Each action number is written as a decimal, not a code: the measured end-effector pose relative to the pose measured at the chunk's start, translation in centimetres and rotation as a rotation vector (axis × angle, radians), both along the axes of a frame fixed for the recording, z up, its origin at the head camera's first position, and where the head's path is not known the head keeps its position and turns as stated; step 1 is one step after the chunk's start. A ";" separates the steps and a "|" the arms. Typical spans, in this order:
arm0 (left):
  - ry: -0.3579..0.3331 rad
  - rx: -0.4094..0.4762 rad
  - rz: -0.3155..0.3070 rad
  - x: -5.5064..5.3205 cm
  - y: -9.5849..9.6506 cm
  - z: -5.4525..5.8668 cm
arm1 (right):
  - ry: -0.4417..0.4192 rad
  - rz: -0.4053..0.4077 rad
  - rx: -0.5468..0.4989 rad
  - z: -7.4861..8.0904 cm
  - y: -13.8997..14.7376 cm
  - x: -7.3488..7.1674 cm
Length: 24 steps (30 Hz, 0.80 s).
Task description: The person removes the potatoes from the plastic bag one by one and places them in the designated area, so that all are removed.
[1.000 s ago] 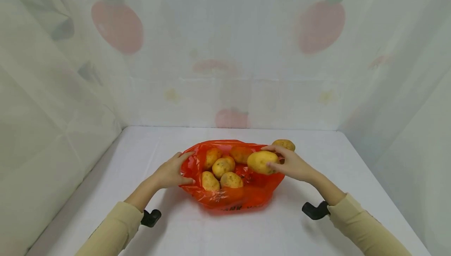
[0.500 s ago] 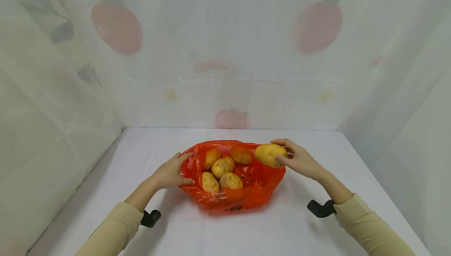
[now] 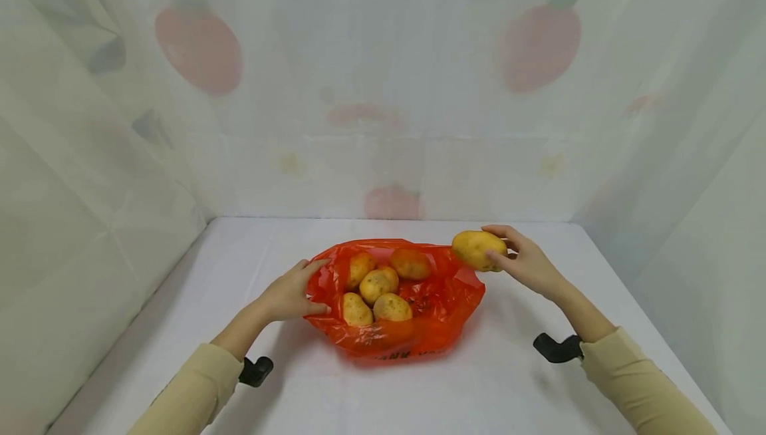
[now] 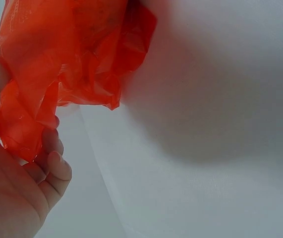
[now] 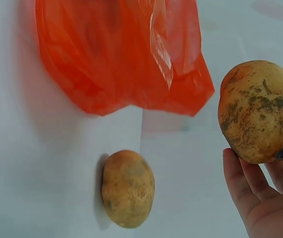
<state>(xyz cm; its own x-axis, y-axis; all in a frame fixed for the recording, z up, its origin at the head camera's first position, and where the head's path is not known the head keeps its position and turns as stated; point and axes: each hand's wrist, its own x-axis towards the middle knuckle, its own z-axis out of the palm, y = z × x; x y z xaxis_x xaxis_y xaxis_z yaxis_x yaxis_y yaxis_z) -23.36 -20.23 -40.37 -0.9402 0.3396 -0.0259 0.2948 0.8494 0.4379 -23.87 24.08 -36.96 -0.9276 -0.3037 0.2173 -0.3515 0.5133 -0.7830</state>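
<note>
A red plastic bag (image 3: 445,328) stands on the table with its mouth open upward, several yellow potatoes (image 3: 392,306) lying inside. My left hand (image 3: 290,292) grips the bag's left rim, and thin plastic runs between thumb and fingers in the left wrist view. Just past the bag's right rim, my right hand (image 3: 529,265) holds a potato (image 3: 477,250) raised above the table. Dark blemishes mark that held potato (image 5: 260,114) in the right wrist view. Another potato (image 5: 128,189) rests on the table beside the bag; in the head view it is hidden behind the held one.
The white table (image 3: 383,395) is enclosed by pale fabric walls (image 3: 473,89) printed with faded fruit. A black wrist mount (image 3: 558,348) juts from the right forearm, and a similar mount (image 3: 256,372) from the left.
My right hand has carried the potato from above the bag's opening to the right and farther back, past the rim. The left hand and the bag have stayed put.
</note>
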 end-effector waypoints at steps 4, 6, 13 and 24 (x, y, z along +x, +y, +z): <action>-0.001 -0.001 -0.001 0.1 0.0 0.1 | -0.003 -0.043 0.021 -0.2 0.7 -0.3; 0.000 0.000 -0.002 0.1 0.0 0.1 | -0.007 -0.063 0.030 -0.2 1.1 -0.4; 0.002 0.003 0.002 0.1 0.0 0.1 | -0.007 -0.118 0.043 -0.5 2.1 -0.8; 0.001 0.009 -0.005 0.1 0.0 0.2 | -0.023 -0.215 0.075 -1.1 3.3 -1.5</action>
<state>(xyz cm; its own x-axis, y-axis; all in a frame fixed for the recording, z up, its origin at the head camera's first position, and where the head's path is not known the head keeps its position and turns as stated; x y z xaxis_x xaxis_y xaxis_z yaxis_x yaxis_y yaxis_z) -23.26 -20.27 -40.18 -0.9386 0.3443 -0.0217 0.2992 0.8439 0.4452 -25.32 27.41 -38.06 -0.9773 -0.1127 0.1794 -0.2099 0.6313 -0.7466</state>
